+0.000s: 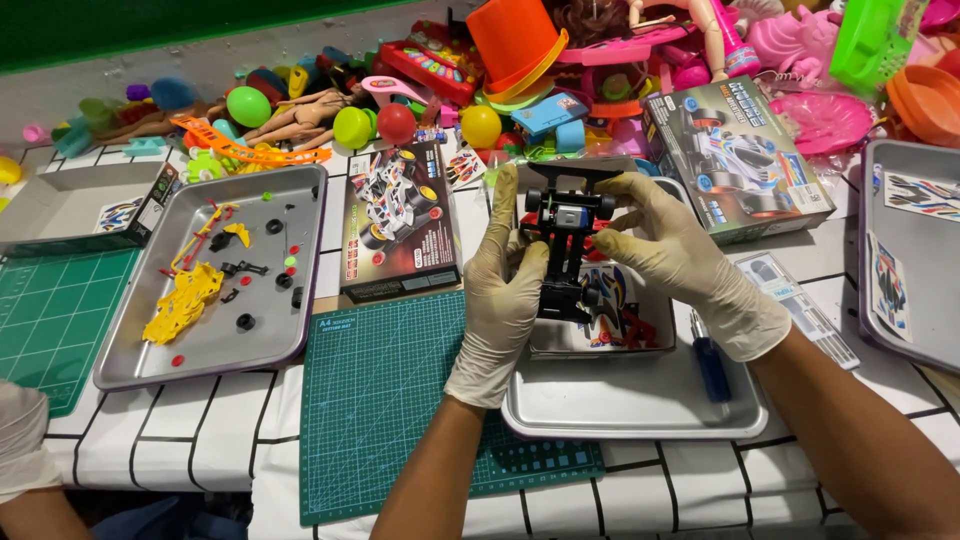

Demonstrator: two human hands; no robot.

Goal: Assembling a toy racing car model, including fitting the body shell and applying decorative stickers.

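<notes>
Black plastic toy car chassis (566, 250), held upright at centre frame above a metal tray (640, 415); small black wheels and a silvery motor block are seen at its upper end. Left hand (503, 300), in a cream latex glove, is wrapped around the chassis's left side and lower part. Right hand (690, 262), gloved alike, is closed on the upper right end, fingers bent over the wheels. Both hands are thus clamped on the one piece, close together.

Beneath the chassis, inside the tray, a printed sheet with a car picture (610, 315) is laid. A blue-handled screwdriver (711, 368) is placed at the tray's right edge, just beside the right wrist. A green cutting mat (385, 400) is spread at lower centre, partly under the tray.

At left centre a second metal tray (215, 352) is set, containing a yellow parts frame (183, 303) and scattered small black, red and green pieces. Between the two trays a toy car box (398, 222) is laid flat. A second, similar box (735, 160) is placed at upper right. A third tray (915, 260) with sticker sheets is cut off by the right edge.

Along the top of the frame a heap of mixed toys is piled: coloured balls (372, 124), an orange bucket (512, 42), pink plastic items.
</notes>
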